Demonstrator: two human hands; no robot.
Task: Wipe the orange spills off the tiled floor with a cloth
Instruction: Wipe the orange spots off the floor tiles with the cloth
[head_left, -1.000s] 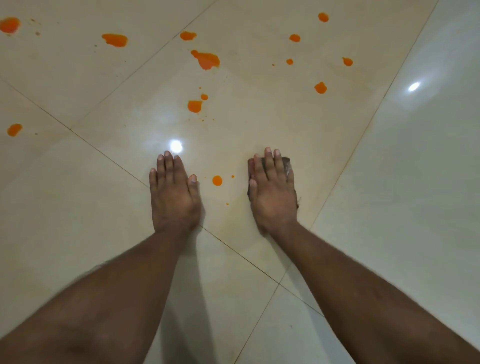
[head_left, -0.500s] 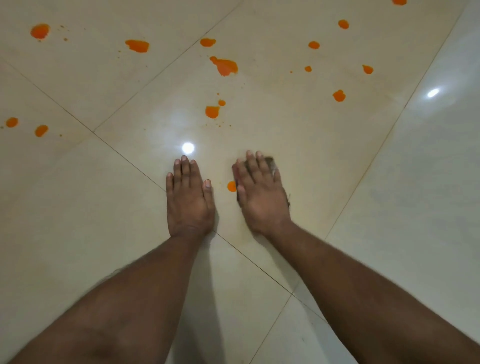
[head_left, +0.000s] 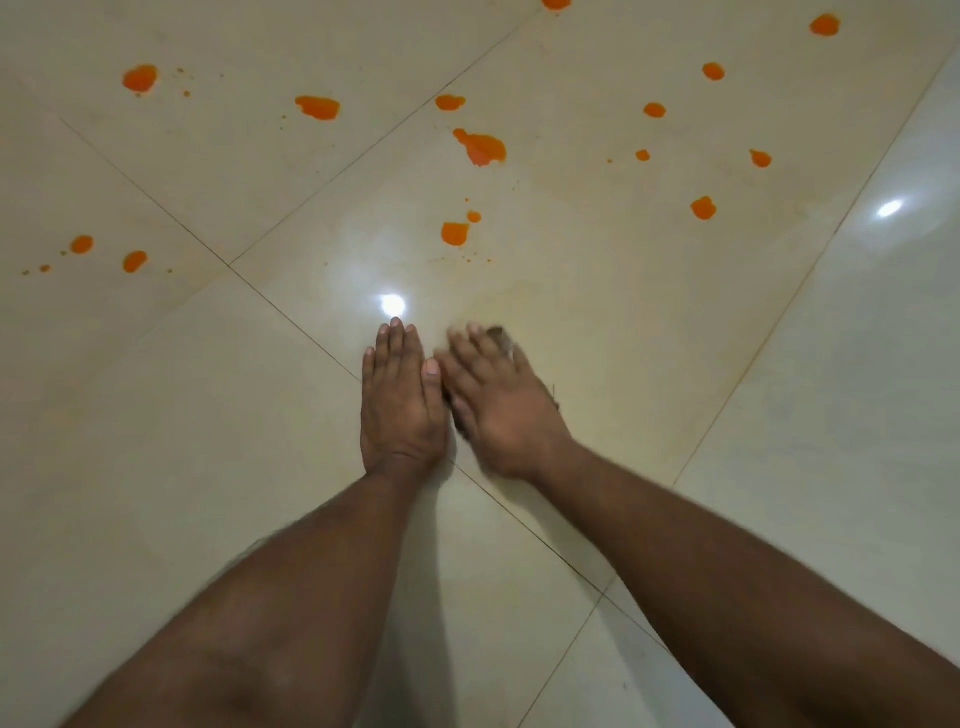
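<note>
- Your left hand (head_left: 402, 402) lies flat, palm down, on the glossy cream tiled floor (head_left: 649, 322); the fingers are straight and together, and it holds nothing.
- Your right hand (head_left: 501, 400) lies palm down with straight, slightly spread fingers, pressing on a small dark cloth (head_left: 503, 336). Only a dark edge of the cloth shows beyond the fingertips and along the thumb side; the rest is hidden under the hand.
- The right hand is motion-blurred, so finer finger detail cannot be told.
- The two hands sit just beside each other; the right thumb is touching or nearly touching the left hand, and which of the two cannot be told.
- Nearest orange spill (head_left: 455, 233): a wet blob on the same tile, beyond the fingertips, with small droplets scattered around it.
- A larger irregular orange splash (head_left: 482, 146) lies farther off on that tile.
- Further orange spots lie to the far right (head_left: 703, 208) and on the tiles to the left (head_left: 135, 261) and far left (head_left: 140, 78).
- Dark grout lines (head_left: 291, 317) cross the floor diagonally; one passes under your left wrist.
- A bright lamp reflection (head_left: 392, 304) sits just beyond the left fingertips.
</note>
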